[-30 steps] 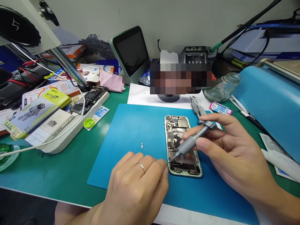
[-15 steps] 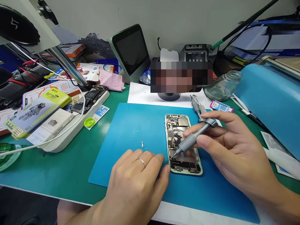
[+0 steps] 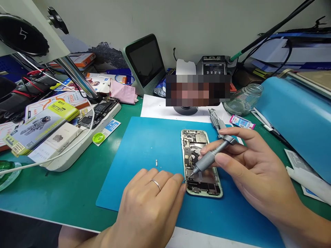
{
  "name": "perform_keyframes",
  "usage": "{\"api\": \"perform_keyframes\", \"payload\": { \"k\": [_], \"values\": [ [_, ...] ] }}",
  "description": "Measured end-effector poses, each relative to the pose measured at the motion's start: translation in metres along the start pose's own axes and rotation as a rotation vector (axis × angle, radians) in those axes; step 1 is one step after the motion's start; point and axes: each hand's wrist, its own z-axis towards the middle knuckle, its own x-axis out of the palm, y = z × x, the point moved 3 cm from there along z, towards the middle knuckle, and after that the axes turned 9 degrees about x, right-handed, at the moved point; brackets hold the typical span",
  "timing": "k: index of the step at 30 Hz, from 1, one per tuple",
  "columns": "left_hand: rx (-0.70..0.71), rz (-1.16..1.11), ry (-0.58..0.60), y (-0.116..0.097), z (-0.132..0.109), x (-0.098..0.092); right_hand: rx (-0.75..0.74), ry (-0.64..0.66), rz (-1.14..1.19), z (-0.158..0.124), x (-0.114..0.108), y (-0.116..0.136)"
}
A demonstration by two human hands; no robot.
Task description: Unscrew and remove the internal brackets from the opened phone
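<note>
An opened phone lies face up on the blue mat, its circuit board and inner parts exposed. My right hand grips a grey screwdriver, slanted down to the left, with its tip at the phone's lower left edge. Beside that tip, the thumb and forefinger of my left hand are pressed together; anything between them is too small or hidden to name. A ring is on one left finger. Left of the phone, a tiny metal piece rests on the mat.
Beyond my right hand lies another grey tool. A glass jar leans behind it. Left are a white power strip, battery box and green cap. A screen device stands at the back.
My left thumb has moved up against the forefinger, closing the gap beside the screwdriver tip. The whole view has shifted slightly; the screwdriver stays at the phone's lower left edge.
</note>
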Motion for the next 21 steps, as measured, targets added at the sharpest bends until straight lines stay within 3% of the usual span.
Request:
{"api": "perform_keyframes", "payload": {
  "k": [21],
  "values": [
    [0.0, -0.012, 0.015, -0.0005, 0.0017, -0.0003, 0.016, -0.004, -0.019, -0.0008, 0.0041, 0.0047]
  ]
}}
